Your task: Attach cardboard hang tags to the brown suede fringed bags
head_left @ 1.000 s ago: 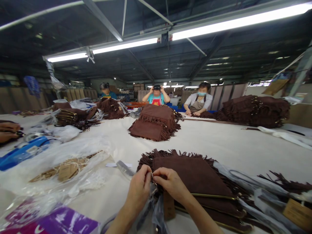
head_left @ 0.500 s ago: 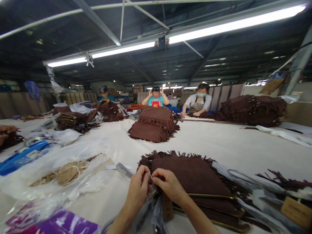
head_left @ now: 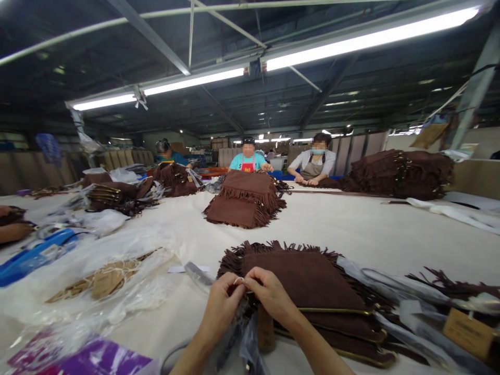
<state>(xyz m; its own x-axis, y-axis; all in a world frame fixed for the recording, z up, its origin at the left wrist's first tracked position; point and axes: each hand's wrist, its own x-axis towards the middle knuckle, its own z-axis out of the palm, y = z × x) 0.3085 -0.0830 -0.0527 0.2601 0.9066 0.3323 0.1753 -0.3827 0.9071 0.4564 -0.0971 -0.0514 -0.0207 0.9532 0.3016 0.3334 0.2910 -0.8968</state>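
My left hand (head_left: pixel 224 302) and my right hand (head_left: pixel 269 294) meet at the near left corner of a stack of brown fringed bags (head_left: pixel 300 276). Both pinch a thin white string (head_left: pixel 239 280), which makes a small loop between the fingertips. A brown cardboard tag (head_left: pixel 266 329) hangs below my right hand, against the bags' side. Clear plastic wrap (head_left: pixel 250 341) dangles under my hands. Gold zippers (head_left: pixel 339 311) run along the near edges of the stacked bags.
On the left, a clear plastic bag (head_left: pixel 144 245) holds several cardboard tags (head_left: pixel 107 281) with white strings. Beyond it is a blue tray (head_left: pixel 35 255). Another pile of fringed bags (head_left: pixel 242 205) lies mid-table. Across the table (head_left: pixel 332 224) are several co-workers, one in a red apron (head_left: pixel 247 165).
My fingertips have shifted slightly down, and the white string now shows as a loop between them. The co-worker opposite has lowered their hands from their head.
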